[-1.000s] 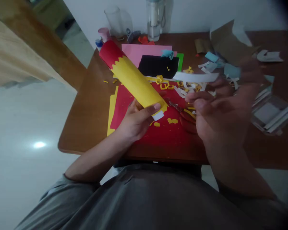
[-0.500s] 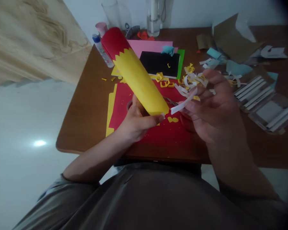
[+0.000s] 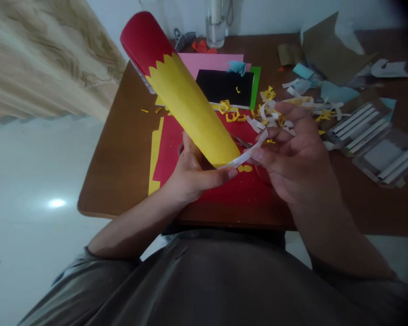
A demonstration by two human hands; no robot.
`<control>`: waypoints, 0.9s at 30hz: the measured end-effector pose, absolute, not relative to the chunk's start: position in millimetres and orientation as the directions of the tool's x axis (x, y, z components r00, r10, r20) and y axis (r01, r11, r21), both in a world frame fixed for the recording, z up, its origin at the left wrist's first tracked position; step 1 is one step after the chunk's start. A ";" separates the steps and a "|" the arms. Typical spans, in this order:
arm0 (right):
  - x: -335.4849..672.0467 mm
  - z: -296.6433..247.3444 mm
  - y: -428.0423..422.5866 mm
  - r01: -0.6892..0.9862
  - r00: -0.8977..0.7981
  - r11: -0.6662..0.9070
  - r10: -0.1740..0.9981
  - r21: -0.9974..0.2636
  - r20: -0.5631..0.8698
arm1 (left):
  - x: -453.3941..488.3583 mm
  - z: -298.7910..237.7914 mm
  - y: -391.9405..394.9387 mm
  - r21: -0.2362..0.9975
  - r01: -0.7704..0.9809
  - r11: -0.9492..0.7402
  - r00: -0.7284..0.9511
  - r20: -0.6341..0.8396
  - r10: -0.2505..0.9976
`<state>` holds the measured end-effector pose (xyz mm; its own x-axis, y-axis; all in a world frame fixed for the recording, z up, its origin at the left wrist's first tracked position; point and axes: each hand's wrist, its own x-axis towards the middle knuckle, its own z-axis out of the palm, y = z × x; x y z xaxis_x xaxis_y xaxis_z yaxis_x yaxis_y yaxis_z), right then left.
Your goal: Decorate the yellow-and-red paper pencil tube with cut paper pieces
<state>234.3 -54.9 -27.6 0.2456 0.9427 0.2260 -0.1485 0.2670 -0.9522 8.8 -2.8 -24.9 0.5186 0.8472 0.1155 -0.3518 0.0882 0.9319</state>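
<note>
Left hand [image 3: 193, 176] of mine grasps the tube [image 3: 193, 113] low, tilted above the surface [image 3: 112, 172]; my right hand [image 3: 292, 158] pinches the strip [image 3: 250, 155]. I judge the tube's red-and-yellow covering done, the strip only started: it meets the lower rim, outer end not yet laid down.

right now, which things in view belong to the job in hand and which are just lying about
In the job:
- red-and-yellow tube, in the left hand
- white strip, in the right hand

Seemingly just lying about:
- yellow scraps
- brown paper
- clear bottle
- open plastic case
</note>
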 end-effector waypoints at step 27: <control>215.4 -4.9 -65.8 -0.087 0.394 0.376 0.863 -0.923 0.315 | 12.1 -13.5 -8.2 0.940 -0.338 0.050 0.466 0.121 0.877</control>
<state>215.4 -65.8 -4.9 0.3944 0.8634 0.3146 -0.0867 0.3757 -0.9227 12.1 -8.2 -13.5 0.4655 0.8767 0.1211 -0.3380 0.0496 0.9399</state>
